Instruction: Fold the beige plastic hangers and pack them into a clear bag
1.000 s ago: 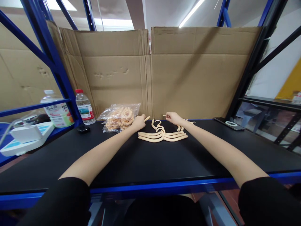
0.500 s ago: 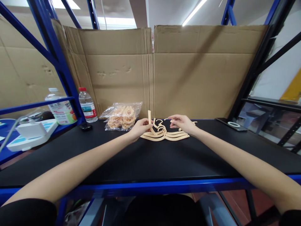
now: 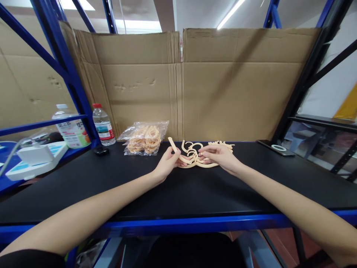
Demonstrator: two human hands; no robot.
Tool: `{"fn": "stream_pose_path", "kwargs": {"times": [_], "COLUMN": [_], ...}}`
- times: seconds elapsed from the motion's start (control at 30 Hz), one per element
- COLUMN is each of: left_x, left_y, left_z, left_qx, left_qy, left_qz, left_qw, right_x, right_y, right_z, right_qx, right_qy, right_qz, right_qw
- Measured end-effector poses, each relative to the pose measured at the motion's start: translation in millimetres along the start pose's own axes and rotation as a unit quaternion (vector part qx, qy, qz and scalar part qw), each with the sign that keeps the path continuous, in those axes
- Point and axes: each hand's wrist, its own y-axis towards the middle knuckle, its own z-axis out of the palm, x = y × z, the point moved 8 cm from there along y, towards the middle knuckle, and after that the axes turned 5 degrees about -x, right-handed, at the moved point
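My left hand (image 3: 167,162) is closed round a curved beige hanger piece (image 3: 173,144), whose free end sticks up and to the left. Beige hangers (image 3: 205,165) lie stacked on the black tabletop under and between my hands, their hooks toward the back. Over the right side of the stack is my right hand (image 3: 219,155), its fingers bent together near the hooks; anything between its fingertips is too small to make out. Small beige parts (image 3: 223,144) lie in a pile just behind my right hand.
A clear plastic bag of beige pieces (image 3: 145,139) sits left of my hands. Farther left are a red-capped bottle (image 3: 103,124), a small black object (image 3: 102,150) and a white power strip (image 3: 39,160). A phone (image 3: 275,147) with a white ring lies right. Cardboard (image 3: 237,85) stands behind.
The piece in my left hand has tilted from upright to the left, and its lower end has moved toward the hooks. My right hand has moved from the small parts forward over the stack.
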Motion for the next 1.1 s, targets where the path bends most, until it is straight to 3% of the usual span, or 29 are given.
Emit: {"fn": "stream_pose_path", "kwargs": {"times": [0.3, 0.43, 0.67, 0.9, 1.1], "left_x": [-1, -1, -11, -12, -24], "left_y": [-7, -10, -13, -20, -27], "left_z": [6.2, 11.5, 17.2, 24.8, 27.4], "left_qx": [0.006, 0.025, 0.032, 0.077, 0.070], "left_qy": [0.039, 0.072, 0.133, 0.143, 0.235], "left_qz": [0.019, 0.019, 0.086, 0.119, 0.201], "left_qw": [0.999, 0.997, 0.987, 0.979, 0.948], "right_x": [-20, -20, -23, -25, -29], "right_y": [1, 0, -3, -11, -13], "right_z": [-1, 2, 11, 24, 27], "right_qx": [-0.033, -0.026, 0.013, 0.055, 0.075], "right_qy": [0.123, 0.106, 0.055, 0.084, 0.083], "right_qz": [0.032, 0.035, 0.060, 0.119, 0.144], "right_qw": [0.991, 0.993, 0.997, 0.988, 0.983]}}
